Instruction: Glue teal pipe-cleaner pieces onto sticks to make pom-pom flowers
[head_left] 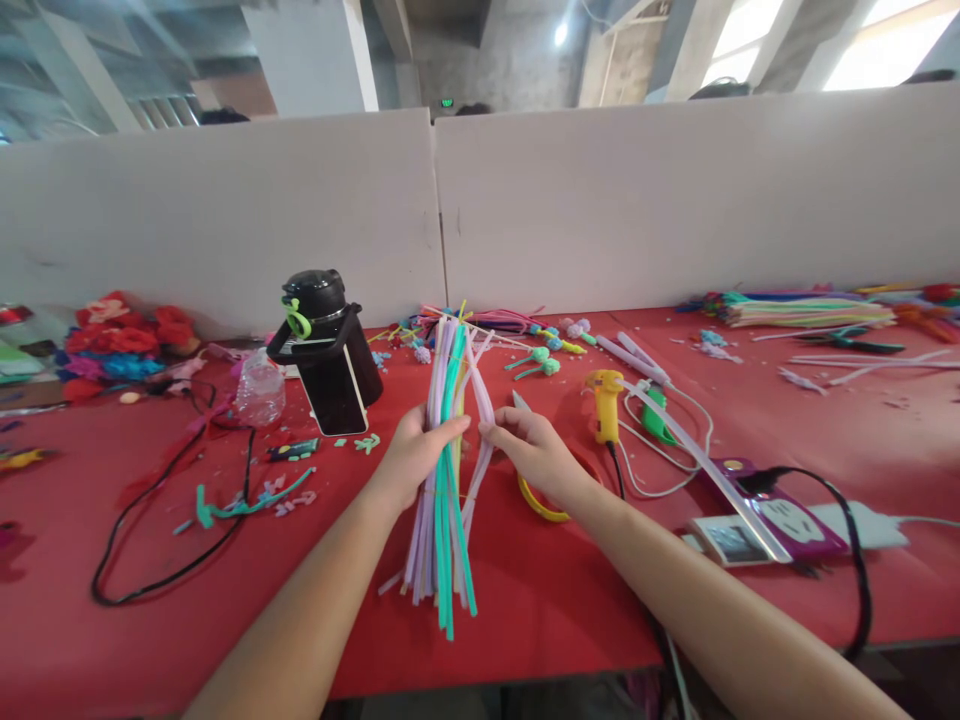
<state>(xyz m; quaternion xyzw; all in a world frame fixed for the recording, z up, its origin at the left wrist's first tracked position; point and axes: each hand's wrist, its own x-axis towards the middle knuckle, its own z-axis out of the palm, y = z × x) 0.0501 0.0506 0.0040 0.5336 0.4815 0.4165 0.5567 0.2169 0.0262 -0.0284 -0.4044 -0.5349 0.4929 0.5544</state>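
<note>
A long bundle of pipe cleaners (448, 500), lilac, teal and pale yellow, is held upright above the red table near the centre. My left hand (420, 450) is wrapped round its left side, the thumb across the front. On the right, my right hand (529, 450) pinches a few lilac pipe cleaners (480, 385) that bow away from the rest. Thin bands circle the bundle. Beneath and beside my right wrist lie scissors (541, 505) with yellow handles, partly hidden by the forearm.
A black flask (364, 350) and a phone (337, 390) stand at the left, near a clear plastic bottle (260, 388). To the right are a yellow glue gun (604, 405), a purple power strip (795, 520) and cables. More pipe cleaners (810, 310) lie by the white partition (675, 200).
</note>
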